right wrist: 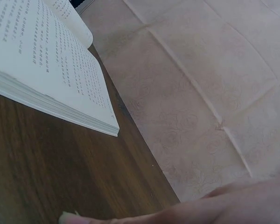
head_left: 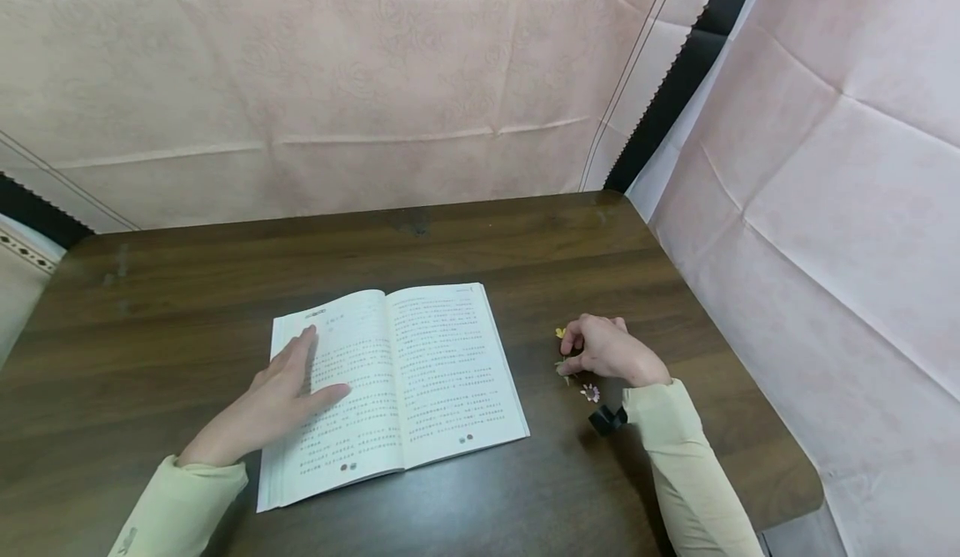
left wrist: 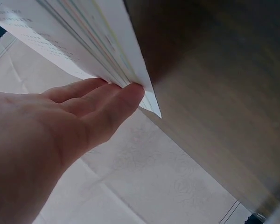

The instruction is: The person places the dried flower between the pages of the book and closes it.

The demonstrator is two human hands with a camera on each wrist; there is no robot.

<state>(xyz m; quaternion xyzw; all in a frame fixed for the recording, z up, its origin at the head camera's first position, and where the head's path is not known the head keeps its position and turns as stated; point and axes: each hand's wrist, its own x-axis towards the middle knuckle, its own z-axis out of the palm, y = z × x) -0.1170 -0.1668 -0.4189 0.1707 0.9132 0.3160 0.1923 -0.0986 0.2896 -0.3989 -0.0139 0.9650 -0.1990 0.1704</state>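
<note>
An open book (head_left: pixel 450 365) with printed pages lies on the wooden table. My left hand (head_left: pixel 273 407) rests on its left page, thumb spread from the fingers; in the left wrist view, straight fingertips touch the edge of the stacked pages (left wrist: pixel 100 44). To the right of the book, my right hand (head_left: pixel 611 348) reaches down with curled fingers, thumb and index finger at a small pale flower (head_left: pixel 561 367). Whether they pinch it cannot be made out. A yellow flower (head_left: pixel 560 333) lies just beyond the fingers, and a pale purple flower (head_left: pixel 591 393) lies nearer the wrist.
The brown table (head_left: pixel 420 244) has rounded corners and ends against pale pink patterned cloth (head_left: pixel 375 82) at the back. More cloth (head_left: pixel 840 232) hangs along the right side. A dark strap-like piece (head_left: pixel 607 419) hangs below the right wrist.
</note>
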